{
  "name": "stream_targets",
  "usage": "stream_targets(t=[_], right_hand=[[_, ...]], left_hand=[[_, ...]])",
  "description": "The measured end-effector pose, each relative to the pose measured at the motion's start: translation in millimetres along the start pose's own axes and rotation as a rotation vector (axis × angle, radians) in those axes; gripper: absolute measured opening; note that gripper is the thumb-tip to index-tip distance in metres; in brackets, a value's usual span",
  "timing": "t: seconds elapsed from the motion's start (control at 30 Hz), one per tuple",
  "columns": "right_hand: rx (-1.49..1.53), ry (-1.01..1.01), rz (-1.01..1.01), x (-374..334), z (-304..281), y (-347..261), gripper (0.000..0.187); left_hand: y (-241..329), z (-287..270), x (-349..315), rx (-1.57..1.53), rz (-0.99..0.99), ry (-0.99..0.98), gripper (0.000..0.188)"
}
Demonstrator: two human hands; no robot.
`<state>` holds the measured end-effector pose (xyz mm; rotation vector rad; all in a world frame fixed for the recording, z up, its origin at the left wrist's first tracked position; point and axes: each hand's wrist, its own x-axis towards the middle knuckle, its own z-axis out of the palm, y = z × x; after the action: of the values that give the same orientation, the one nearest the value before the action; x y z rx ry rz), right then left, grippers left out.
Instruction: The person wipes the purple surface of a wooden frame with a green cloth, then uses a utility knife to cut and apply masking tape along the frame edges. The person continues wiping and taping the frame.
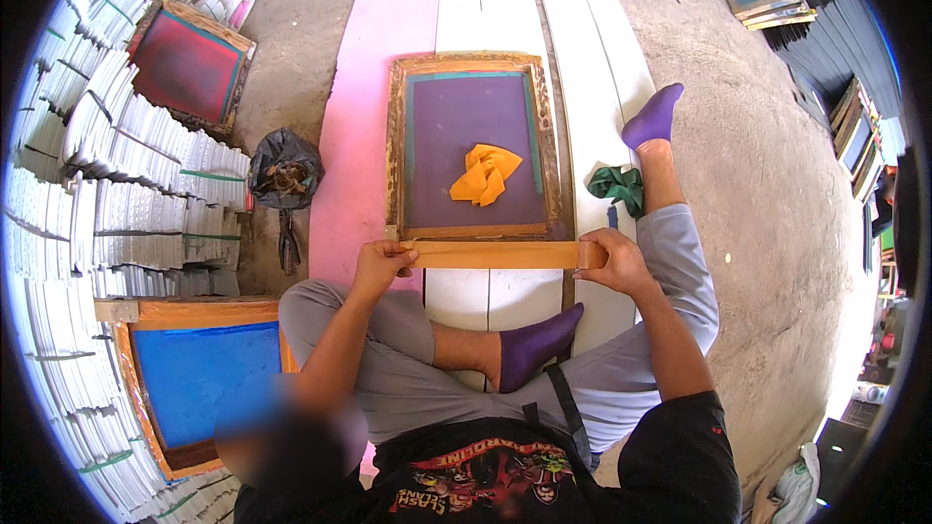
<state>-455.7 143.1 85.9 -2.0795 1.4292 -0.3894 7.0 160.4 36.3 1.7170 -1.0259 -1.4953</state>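
Observation:
A strip of brown packing tape (500,254) stretches taut between my two hands, just off the near edge of a wooden screen-printing frame (396,146). My left hand (384,262) pinches the free end of the strip. At the other end, my right hand (619,262) is closed around the tape roll. The frame lies flat in front of me, its purple mesh (471,112) bordered with teal along the sides. On that mesh rests a crumpled orange cloth (485,175).
Pink and white boards (364,68) lie under the frame. A dark green cloth (619,188) sits near my right foot. To the left are a black plastic bag (284,170), a blue screen frame (209,378), a red one (184,68) and stacked white sheets (126,126).

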Motion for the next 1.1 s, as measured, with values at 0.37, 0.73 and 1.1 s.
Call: stream_targets(t=[0.37,0.73,1.1], right_hand=[[-0.316,-0.038,-0.070,9,-7,5,0.066],[-0.331,0.066,-0.181,12,7,11,0.049],[-0.361,0.097,-0.232,9,9,14,0.041]], left_hand=[[-7,6,6,-0.025,0.049,0.046,0.025],[6,13,4,0.152,0.016,0.147,0.019],[20,19,3,0.357,-0.024,0.209,0.022]])
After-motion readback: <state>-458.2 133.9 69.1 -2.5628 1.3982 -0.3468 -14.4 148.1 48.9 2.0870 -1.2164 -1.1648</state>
